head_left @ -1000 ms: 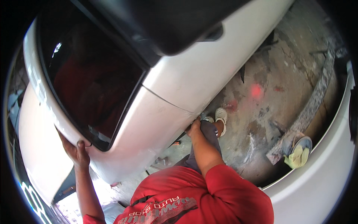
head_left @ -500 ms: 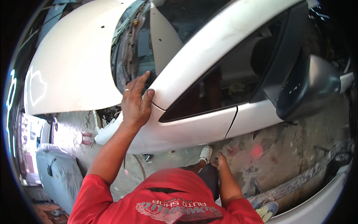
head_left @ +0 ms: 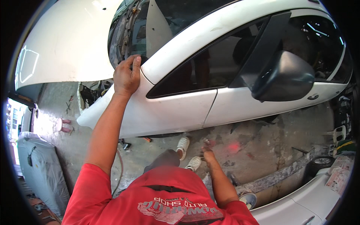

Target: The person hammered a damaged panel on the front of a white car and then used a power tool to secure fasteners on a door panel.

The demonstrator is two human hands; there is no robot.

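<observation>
Left hand (head_left: 126, 77), loosely open, rests on upper edge of white fender (head_left: 138, 112), apparently for balance; no loose object visible in it. Fender sits between hood (head_left: 71, 48) and door (head_left: 230, 105). Right hand (head_left: 207, 153) low near shoe (head_left: 194, 164), blurred; cannot tell grip.

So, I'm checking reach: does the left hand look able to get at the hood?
Probably yes: the left hand appears close beside the hood, with nothing visible blocking the way.
</observation>
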